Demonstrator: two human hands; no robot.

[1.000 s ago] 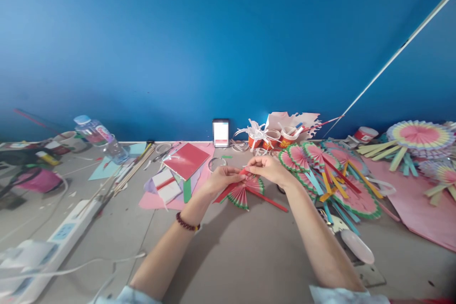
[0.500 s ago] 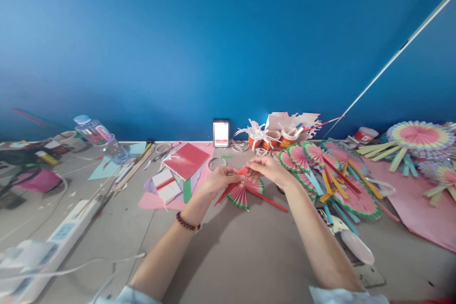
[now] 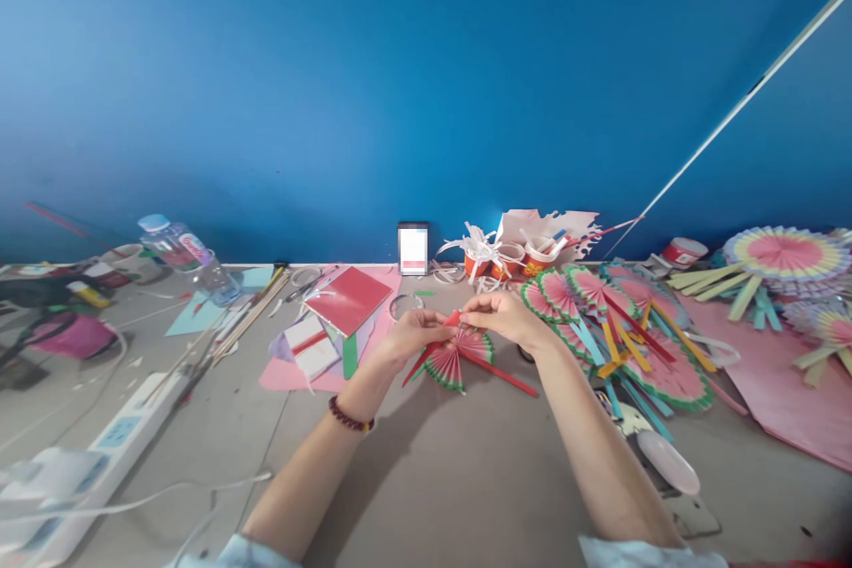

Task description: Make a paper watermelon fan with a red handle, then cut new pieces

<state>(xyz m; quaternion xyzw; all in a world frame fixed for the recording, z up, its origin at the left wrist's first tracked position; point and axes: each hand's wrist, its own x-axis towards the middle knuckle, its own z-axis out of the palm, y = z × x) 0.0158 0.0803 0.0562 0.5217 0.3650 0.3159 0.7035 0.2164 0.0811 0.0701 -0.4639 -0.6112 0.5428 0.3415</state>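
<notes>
A pleated paper fan (image 3: pixel 447 367), pink with a green edge, is half spread under my hands at the middle of the table. Two red strips reach out from it; one red strip (image 3: pixel 504 374) slants to the lower right. My left hand (image 3: pixel 418 335) pinches the red folded tip (image 3: pixel 453 318) at the fan's top from the left. From the right, my right hand (image 3: pixel 493 316) has thumb and fingertips closed at the same red tip. The fingers partly cover the fan's upper part.
Finished paper fans (image 3: pixel 669 373) with coloured strips lie to the right. Red paper cups (image 3: pixel 509 262) and a phone (image 3: pixel 414 250) stand along the blue wall. Red card (image 3: pixel 350 300), a bottle (image 3: pixel 213 275), wooden sticks (image 3: pixel 249 319) and a power strip (image 3: pixel 123 435) are on the left.
My fingers have shifted slightly at the red tip, and the right fingertips sit a little lower. The fan and everything else have stayed in place.
</notes>
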